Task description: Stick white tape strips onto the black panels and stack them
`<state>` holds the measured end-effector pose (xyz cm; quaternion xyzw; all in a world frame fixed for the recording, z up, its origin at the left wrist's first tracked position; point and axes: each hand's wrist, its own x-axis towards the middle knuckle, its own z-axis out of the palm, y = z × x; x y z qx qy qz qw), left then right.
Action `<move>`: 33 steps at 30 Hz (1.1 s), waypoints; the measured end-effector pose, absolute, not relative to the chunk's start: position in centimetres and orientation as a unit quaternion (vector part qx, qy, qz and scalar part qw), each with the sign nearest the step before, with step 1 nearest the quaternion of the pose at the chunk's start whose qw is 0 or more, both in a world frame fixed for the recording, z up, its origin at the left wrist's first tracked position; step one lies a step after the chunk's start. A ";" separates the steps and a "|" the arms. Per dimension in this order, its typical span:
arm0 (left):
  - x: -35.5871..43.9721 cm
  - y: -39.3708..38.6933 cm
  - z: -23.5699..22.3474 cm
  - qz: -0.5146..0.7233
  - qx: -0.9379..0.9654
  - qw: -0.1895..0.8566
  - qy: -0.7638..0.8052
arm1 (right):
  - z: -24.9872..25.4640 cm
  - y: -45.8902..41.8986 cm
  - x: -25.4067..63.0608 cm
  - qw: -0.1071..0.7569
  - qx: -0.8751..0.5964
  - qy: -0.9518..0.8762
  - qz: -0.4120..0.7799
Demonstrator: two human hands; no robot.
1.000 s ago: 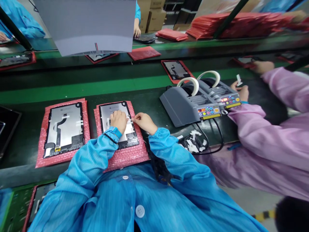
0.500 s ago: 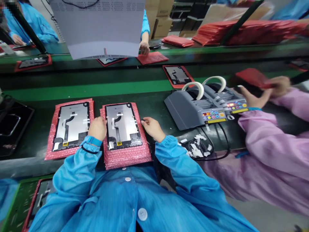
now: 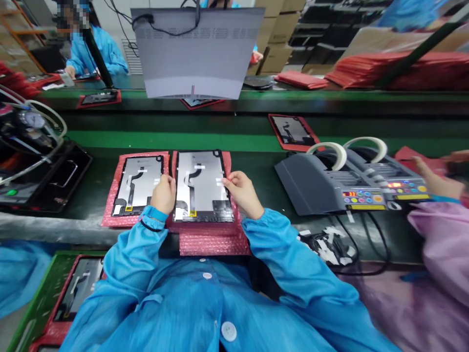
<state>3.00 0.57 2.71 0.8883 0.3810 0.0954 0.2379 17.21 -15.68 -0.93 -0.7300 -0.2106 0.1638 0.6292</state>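
Observation:
A tablet display panel (image 3: 207, 183), silver-backed with a black ribbon cable and white tape tabs, is between my hands over a pink bubble-wrap sheet. My left hand (image 3: 163, 194) is closed at its left edge, and my right hand (image 3: 244, 192) pinches its right edge. The panel looks slightly raised; whether the sheet directly beneath is gripped too I cannot tell. Below is a stack of pink bubble-wrap (image 3: 214, 246). A second display panel (image 3: 141, 181) lies on its own pink bubble-wrap (image 3: 112, 208), just left of my left hand.
Two grey tape dispensers (image 3: 309, 188) stand to the right, with white tape scraps (image 3: 331, 247) and cables in front. A co-worker's hand (image 3: 437, 181) is beyond them. Black equipment with a gauge (image 3: 32, 119) stands left. A green crate (image 3: 34, 298) holds more panels. A monitor (image 3: 198, 54) hangs ahead.
My hands have closed on the panel's sides, and it has shifted up and left relative to the stack beneath. The camera view has swung left.

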 end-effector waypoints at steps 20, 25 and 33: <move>-3.5 11.6 2.6 0.127 0.905 0.001 0.407 | -0.1 -19.6 14.7 0.593 -0.738 -0.234 0.221; 2.4 6.9 1.3 0.113 0.989 0.019 0.089 | -1.7 -32.9 16.9 0.687 -0.723 0.066 -0.025; 3.8 6.9 -1.2 0.064 0.997 -0.034 0.010 | -0.9 -38.5 20.6 0.738 -0.647 0.179 -0.063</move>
